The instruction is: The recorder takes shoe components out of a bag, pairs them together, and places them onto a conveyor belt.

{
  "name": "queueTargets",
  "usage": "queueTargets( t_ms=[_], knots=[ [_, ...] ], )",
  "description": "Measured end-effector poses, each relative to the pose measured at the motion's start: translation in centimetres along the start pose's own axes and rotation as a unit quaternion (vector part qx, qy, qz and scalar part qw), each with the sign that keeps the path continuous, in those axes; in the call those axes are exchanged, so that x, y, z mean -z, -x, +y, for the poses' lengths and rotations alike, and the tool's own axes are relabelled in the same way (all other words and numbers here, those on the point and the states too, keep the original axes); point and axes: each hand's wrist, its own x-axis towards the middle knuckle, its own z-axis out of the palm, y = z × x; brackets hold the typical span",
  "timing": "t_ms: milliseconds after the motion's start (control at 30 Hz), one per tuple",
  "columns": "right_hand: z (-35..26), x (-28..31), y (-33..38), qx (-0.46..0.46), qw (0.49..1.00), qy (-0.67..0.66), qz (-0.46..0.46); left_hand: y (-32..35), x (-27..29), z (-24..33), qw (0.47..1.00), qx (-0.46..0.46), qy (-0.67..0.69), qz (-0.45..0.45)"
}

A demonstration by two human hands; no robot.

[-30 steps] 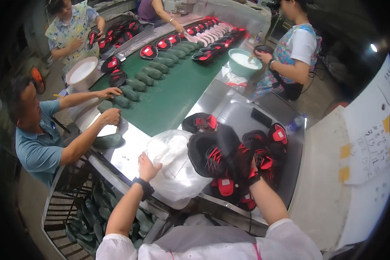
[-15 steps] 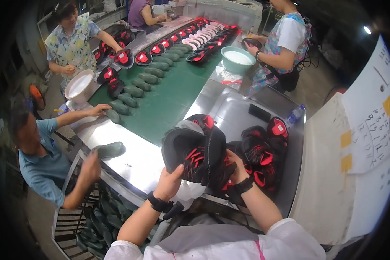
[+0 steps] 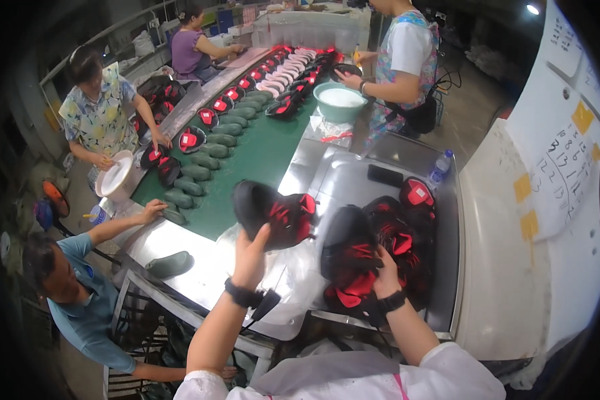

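Observation:
My left hand (image 3: 250, 257) grips a black and red shoe upper (image 3: 273, 213) and holds it up above the steel table (image 3: 340, 177), over a clear plastic bag (image 3: 290, 287). My right hand (image 3: 383, 273) rests on a pile of black and red shoe uppers (image 3: 387, 247) at the right side of the table, fingers closed on one of them. Both wrists wear dark bands.
A green conveyor belt (image 3: 260, 157) carries green shoe lasts (image 3: 200, 173) and more black and red uppers toward the back. Three other people work along it, and a fourth stands by a green basin (image 3: 340, 100). A water bottle (image 3: 440, 167) and a black phone (image 3: 385, 175) lie beyond the pile.
My left hand left the white plastic bag, took one upper from the pile and carried it leftward and up. My right hand stayed on the pile.

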Motion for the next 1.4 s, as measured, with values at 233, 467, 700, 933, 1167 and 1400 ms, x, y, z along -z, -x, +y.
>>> queueTargets(
  t_ms=[233,467,700,933,1167,1400],
  knots=[
    [-0.9,0.1,1.9,0.052,0.997,0.047,0.030,-2.8,-1.3,-4.3,0.950,0.098,-0.233,-0.181],
    [0.5,-2.1,4.2,0.062,0.965,0.253,0.025,6.1,1.1,-5.2,0.900,0.288,-0.068,-0.321],
    [1.4,-5.8,3.3,-0.003,0.955,0.269,-0.124,-5.7,11.9,12.6,0.996,0.047,-0.065,0.040],
    [3.1,-9.1,4.5,-0.042,0.925,0.321,-0.200,-0.9,22.8,0.6,0.623,0.155,-0.766,-0.035],
    [4.5,-10.8,4.6,0.157,0.743,0.552,-0.344,5.0,16.9,-2.6,0.729,0.150,-0.626,-0.233],
    [6.1,-8.9,7.6,0.111,0.754,0.460,-0.457,10.5,-6.3,12.1,0.828,-0.024,-0.361,-0.429]
  ],
)
